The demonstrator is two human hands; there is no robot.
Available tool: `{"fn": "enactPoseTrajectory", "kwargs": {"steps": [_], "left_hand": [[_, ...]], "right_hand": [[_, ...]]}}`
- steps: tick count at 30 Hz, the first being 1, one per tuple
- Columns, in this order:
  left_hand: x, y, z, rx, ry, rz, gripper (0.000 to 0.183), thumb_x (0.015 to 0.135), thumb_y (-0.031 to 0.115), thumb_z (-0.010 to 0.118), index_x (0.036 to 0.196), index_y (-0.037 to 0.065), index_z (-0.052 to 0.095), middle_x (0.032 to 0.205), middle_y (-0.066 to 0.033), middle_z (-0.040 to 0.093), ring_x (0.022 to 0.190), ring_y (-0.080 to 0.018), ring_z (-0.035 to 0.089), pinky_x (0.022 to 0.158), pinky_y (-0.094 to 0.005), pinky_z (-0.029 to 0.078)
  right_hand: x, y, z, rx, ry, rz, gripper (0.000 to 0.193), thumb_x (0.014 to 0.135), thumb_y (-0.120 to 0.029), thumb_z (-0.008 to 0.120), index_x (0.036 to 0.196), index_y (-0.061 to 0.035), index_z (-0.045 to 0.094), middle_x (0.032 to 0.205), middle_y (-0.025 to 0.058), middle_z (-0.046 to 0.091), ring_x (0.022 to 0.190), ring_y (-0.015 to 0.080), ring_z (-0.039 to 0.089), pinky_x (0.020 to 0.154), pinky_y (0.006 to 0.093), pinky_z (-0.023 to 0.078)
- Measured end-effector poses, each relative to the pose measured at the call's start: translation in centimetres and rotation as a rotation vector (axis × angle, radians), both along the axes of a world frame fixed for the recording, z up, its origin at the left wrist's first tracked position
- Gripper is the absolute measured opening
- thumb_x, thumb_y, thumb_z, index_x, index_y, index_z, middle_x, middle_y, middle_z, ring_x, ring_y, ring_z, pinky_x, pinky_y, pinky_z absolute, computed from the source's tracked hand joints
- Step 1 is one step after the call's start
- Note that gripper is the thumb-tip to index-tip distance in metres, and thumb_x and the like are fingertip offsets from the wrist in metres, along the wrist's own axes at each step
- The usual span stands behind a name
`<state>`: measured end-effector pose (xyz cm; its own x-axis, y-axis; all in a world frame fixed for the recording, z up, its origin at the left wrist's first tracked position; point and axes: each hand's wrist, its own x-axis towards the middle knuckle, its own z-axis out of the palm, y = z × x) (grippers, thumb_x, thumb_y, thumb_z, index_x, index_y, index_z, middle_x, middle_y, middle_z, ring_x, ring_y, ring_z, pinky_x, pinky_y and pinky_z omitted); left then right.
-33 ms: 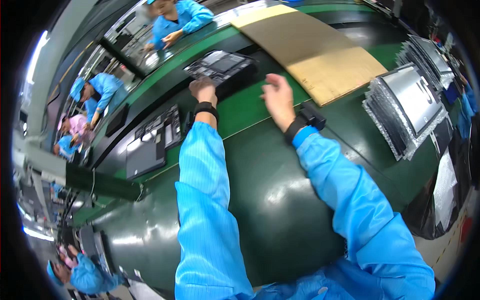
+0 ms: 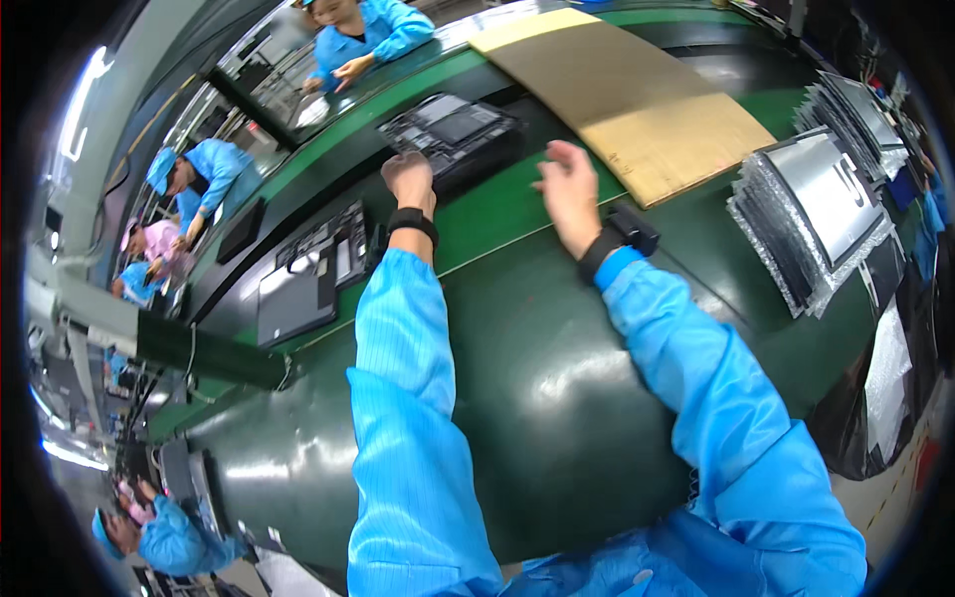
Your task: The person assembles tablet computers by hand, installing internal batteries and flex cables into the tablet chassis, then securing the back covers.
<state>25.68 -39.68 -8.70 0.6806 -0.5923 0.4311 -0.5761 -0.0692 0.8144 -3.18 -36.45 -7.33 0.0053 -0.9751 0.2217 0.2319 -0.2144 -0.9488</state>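
My left hand (image 2: 409, 181) is closed at the near left edge of an opened laptop base (image 2: 460, 127), its internal parts exposed. Its fingertips are hidden, but the fingers look curled over that edge. To the right, my right hand (image 2: 570, 194) is raised over the green strip with fingers apart and nothing in them. It is between the laptop base and a large cardboard sheet (image 2: 627, 109). Nearer on the left lies a second opened laptop base (image 2: 343, 244), with a flat dark grey panel (image 2: 298, 298) beside it. Each wrist wears a black band.
Stacks of silver panels in bubble wrap (image 2: 811, 204) stand at the right. A green post (image 2: 214, 353) crosses at the left. Several people in blue or pink work at the far side and left. A black bag (image 2: 860, 418) hangs at the right edge.
The view has shifted slightly, so the bench things appear a little further right. My right hand has moved slightly rightward in the picture. My left hand stays at the laptop base.
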Motion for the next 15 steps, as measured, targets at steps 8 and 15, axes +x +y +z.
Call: {"fn": "enactPoseTrajectory", "kwargs": {"steps": [8,15], "left_hand": [[-11.5,23.1,10.4,0.278,0.349,-0.832,0.041,0.104,0.022,0.062,0.135,-0.005,0.064,0.12,-0.0072,0.072,0.103,-0.0107,0.064,0.092,-0.0266,0.049],[-19.9,28.8,9.9,0.569,0.0,-1.095,0.024,0.098,0.011,0.066,0.118,0.001,0.075,0.099,-0.0085,0.075,0.093,-0.0186,0.066,0.087,-0.034,0.052]], "right_hand": [[-20.3,11.2,8.4,0.413,-0.196,0.482,0.074,0.105,-0.044,0.057,0.159,-0.0043,0.026,0.131,0.0156,0.06,0.11,0.0247,0.066,0.089,0.0414,0.057],[-27.1,28.5,6.2,0.228,0.573,0.472,0.048,0.105,-0.017,0.057,0.148,-0.0003,0.047,0.116,0.0112,0.066,0.103,0.0231,0.065,0.092,0.0393,0.053]]}}
